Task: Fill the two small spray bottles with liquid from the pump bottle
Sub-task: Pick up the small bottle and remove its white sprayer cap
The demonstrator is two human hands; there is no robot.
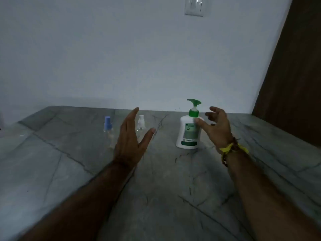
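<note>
A white pump bottle [187, 133] with a green pump head and green label stands upright on the grey marble counter [156, 188]. My right hand [217, 129] hovers just right of it, fingers spread and loosely curved, thumb tip in front of the bottle's shoulder, holding nothing. To the left stand two small clear spray bottles: one with a blue cap [108, 126], one with a white cap [141, 123]. My left hand [129, 138] is raised between them, fingers straight, thumb out, partly hiding the white-capped bottle's body.
The counter runs back to a pale wall [121, 58] with a switch plate [194, 6] high up. A dark wooden panel [295, 75] borders the counter at the right. A yellow band and beads circle my right wrist [231, 148].
</note>
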